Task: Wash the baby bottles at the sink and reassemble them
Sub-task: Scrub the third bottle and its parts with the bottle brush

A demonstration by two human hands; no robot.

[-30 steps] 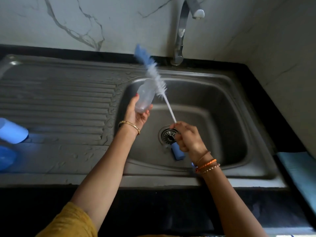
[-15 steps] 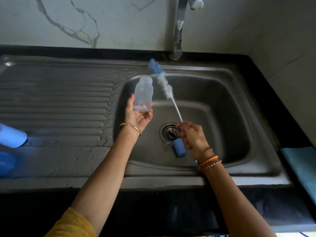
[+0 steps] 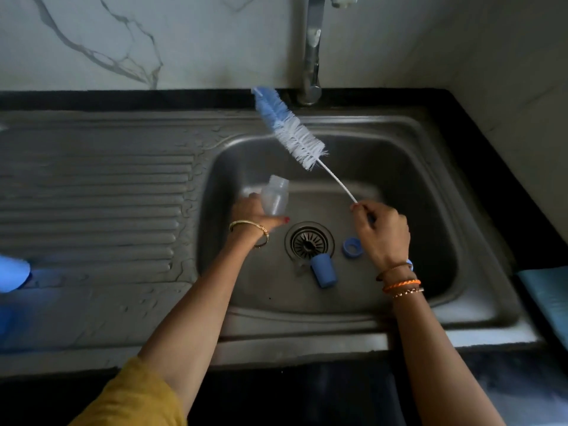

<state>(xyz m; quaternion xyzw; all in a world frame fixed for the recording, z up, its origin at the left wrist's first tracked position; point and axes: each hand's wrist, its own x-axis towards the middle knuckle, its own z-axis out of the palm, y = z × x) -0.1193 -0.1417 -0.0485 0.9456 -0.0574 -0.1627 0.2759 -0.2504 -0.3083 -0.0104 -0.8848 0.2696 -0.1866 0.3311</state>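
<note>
One bottle (image 3: pixel 274 196), one brush (image 3: pixel 293 133), one cap (image 3: pixel 322 269), one ring (image 3: pixel 352 247)

Left of the left hand stretches a wet ribbed steel draining board (image 3: pixel 92 195). Beyond both hands rises a white marble-veined wall (image 3: pixel 123 41), with a black stone counter strip (image 3: pixel 123 99) at its foot. Right of the right hand lies a folded teal cloth (image 3: pixel 547 290).
</note>
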